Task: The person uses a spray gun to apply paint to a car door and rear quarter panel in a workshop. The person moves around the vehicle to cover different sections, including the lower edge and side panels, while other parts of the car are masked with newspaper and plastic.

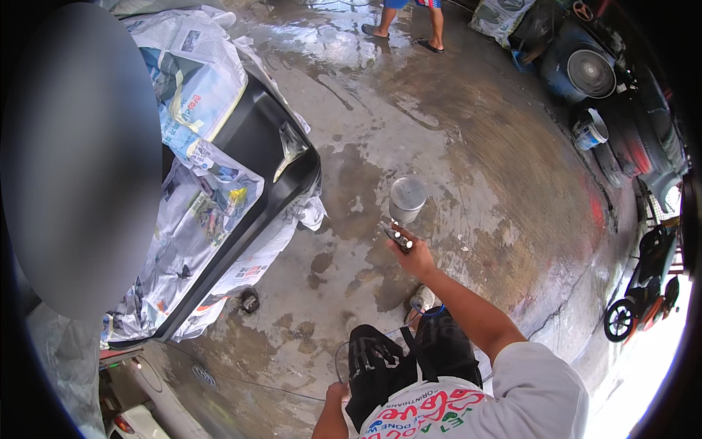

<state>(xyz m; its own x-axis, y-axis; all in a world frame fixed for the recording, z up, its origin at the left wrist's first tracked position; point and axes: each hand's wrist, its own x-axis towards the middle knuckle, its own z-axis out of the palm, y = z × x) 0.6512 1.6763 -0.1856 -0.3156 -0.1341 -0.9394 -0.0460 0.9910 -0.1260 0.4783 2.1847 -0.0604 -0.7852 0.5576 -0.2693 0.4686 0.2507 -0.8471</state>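
My right hand (414, 254) is closed round the handle of a spray gun (400, 238), held out in front of me. The gun's round grey cup (408, 196) sits above its body. A thin air hose (365, 341) runs in front of my legs, with a blue part (431, 313) beside my right knee. Low beside my left leg, my left hand (337, 393) is closed round the hose; its fingers are partly hidden. To the left of the gun stands a black car body panel (257, 121), with newspaper masking (212, 197) taped along it.
A person's legs (436, 29) in sandals stand at the far edge. Along the right are a blue drum (570, 69), a paint bucket (589, 130), stacked tires (632, 135) and a motorcycle (643, 282). The concrete floor (497, 183) has wet patches. A large blur covers the left.
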